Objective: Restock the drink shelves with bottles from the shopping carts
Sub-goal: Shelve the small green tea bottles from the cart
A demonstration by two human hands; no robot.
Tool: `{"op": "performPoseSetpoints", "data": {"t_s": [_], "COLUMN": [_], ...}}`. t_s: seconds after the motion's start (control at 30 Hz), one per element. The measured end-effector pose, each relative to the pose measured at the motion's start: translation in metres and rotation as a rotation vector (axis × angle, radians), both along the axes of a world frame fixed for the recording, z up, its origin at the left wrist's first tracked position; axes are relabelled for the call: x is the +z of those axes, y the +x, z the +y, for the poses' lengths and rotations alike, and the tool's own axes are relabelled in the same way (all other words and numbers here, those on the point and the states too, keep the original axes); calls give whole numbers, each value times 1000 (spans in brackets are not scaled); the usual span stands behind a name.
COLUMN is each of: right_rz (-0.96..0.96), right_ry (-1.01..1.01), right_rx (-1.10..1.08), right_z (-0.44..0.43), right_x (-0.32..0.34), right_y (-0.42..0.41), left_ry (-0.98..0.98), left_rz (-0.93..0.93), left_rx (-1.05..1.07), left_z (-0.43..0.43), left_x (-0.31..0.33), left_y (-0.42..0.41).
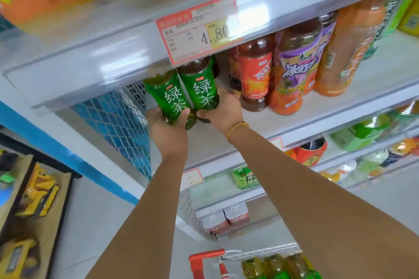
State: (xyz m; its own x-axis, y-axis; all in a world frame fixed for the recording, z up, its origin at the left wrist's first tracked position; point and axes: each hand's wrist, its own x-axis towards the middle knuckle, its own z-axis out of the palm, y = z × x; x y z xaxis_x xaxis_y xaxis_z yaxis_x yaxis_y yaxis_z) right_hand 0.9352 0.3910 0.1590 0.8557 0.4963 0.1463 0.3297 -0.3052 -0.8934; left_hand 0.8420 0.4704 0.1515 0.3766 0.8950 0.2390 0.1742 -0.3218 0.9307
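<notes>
"While both arms are stretched up to the shelving, what does each hand have?"

"One green tea bottle apiece. The left hand (166, 128) grips the left green tea bottle (169, 97) low down, its fingers curled round the base and the thumb lying across the front of the label. The right hand (223, 108) holds the right green tea bottle (200, 88) the same way: thumb pressed to the lower front, the other fingers wrapped behind, where I can't see them. A gold bracelet (237, 128) sits on that wrist."

"And where exactly are those two bottles?"

"At the left end of the middle shelf (335, 106), over its front part, side by side and touching near their bases. Both lean, tops tipped back under the shelf above. The caps are hidden behind its front rail, right under the price tag (199, 29) reading 4.80. Whether the bases rest on the shelf board I cannot tell."

"What stands next to them?"

"Just to the right, a red-label tea bottle (254, 79), then a purple-label bottle (294, 68) and a tall orange bottle (347, 52), all upright. Left of the bottles there is a blue mesh panel (118, 120)."

"The cart?"

"Down at the bottom edge: the shopping cart (205, 257) with its red handle, and more green bottles (272, 266) standing in the basket."
</notes>
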Motion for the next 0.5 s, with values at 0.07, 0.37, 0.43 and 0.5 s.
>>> {"op": "performPoseSetpoints", "data": {"t_s": [0.07,0.37,0.43,0.5], "right_rz": [-40,59,89,142], "right_ry": [-64,57,83,93], "right_rx": [-6,-156,-182,-213], "right_z": [3,30,46,60], "right_x": [-3,-8,-10,-14], "right_y": [2,22,27,32], "left_ry": [-24,-194,-201,-184], "left_rz": [-20,-47,-50,-53], "left_rx": [25,151,153,158], "left_z": [9,40,49,59], "left_x": [-9,-10,-10,-12], "left_y": [7,42,48,52]}}
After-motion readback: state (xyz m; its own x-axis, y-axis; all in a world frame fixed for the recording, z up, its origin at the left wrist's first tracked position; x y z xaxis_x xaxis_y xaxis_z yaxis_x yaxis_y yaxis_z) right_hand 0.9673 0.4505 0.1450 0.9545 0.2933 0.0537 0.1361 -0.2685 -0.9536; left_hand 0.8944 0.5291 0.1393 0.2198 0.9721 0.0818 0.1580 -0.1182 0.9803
